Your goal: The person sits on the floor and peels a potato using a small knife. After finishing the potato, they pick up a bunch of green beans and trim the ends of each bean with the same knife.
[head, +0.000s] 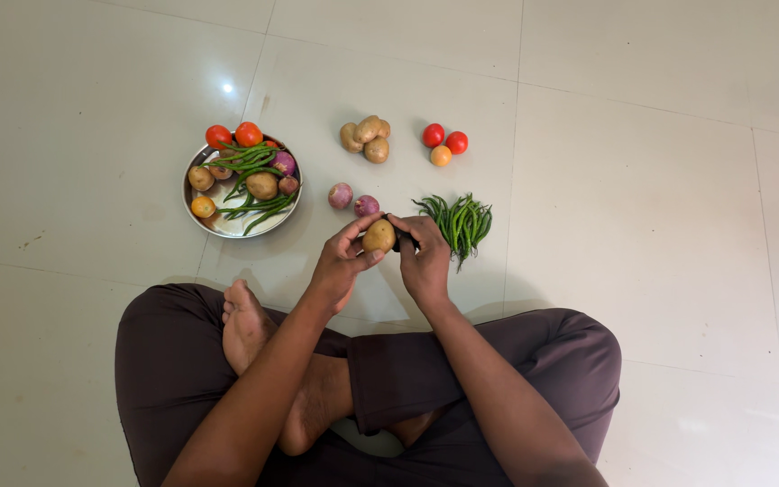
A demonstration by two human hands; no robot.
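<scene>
Floor tiles point(642, 225) take up most of the shot, pale and glossy, with a person sitting cross-legged on them in dark trousers, one bare foot point(243, 326) tucked up on the lap. Next biggest thing is the round steel plate point(227, 224) off to the person's left, loaded with a mix of tomatoes, potatoes, onions and long green beans. Then come the sorted piles out on the bare floor: a bunch of green beans point(460, 221) just past the right hand, a heap of potatoes point(365, 138) further out, three tomatoes point(444, 142) to the side of that, and two purple onions point(353, 200) close in front of the hands.

Down to the small stuff. The left hand point(340, 263) is wrapped around a potato point(378, 236), thumb and fingertips pinching it, held up in the air just above the floor between the onions and the beans. The right hand point(426, 263) is closed on something dark pressed against the potato's side, probably a peeler or small knife, but it's mostly hidden so hard to say.

Looks like the sorting part is partly done, since the plate is still half full, and the person is now working on this one potato. My guess is the next bit calls for a steady left-hand grip and turning the potato as the tool works over it.
</scene>
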